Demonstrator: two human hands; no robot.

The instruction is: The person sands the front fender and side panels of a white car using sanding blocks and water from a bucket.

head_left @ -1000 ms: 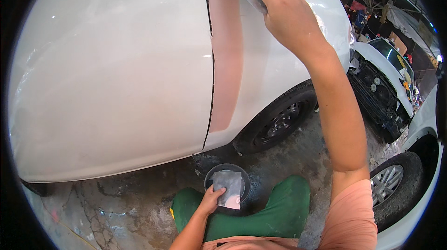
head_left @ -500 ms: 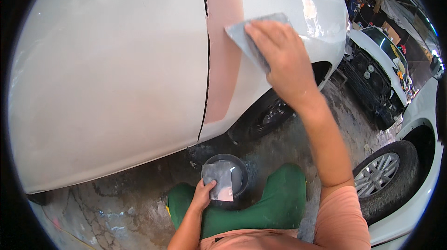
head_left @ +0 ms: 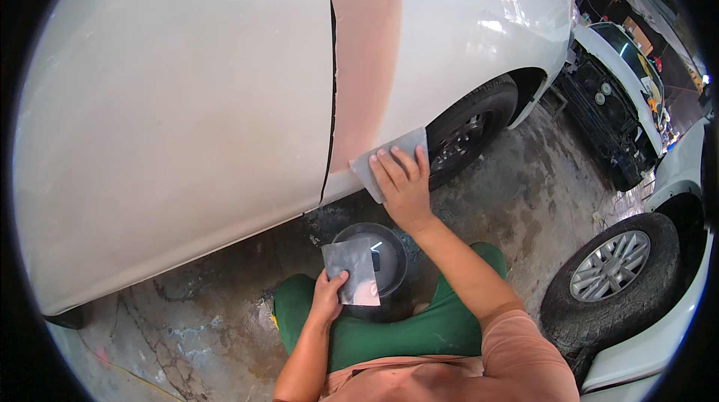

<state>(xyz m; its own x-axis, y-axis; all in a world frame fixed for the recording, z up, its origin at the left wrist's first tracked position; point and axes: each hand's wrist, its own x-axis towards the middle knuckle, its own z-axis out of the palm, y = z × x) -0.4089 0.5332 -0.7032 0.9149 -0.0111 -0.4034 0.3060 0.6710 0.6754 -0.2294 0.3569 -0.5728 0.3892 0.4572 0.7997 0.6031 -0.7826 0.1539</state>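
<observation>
Two hands with gray sheets beside a white car [head_left: 187, 125] in a workshop.
The concrete floor [head_left: 532, 170] is damp, stained and cracked; the car's smooth, glossy side carries a matte pink strip [head_left: 367, 43] along a dark door gap; the right hand [head_left: 403, 181] lies with fingers slightly spread on a thin gray sheet [head_left: 364, 170], at the strip's lower end just beside the black front tire [head_left: 498, 102]; its thumb is hidden, so whether it pinches I cannot tell; the left hand [head_left: 329, 296] pinches a gray square [head_left: 350, 261], pinkish at one corner, over a round dark bowl [head_left: 404, 256] of cloudy liquid; a car with an exposed front [head_left: 603, 102] stands behind; no writing is legible.
</observation>
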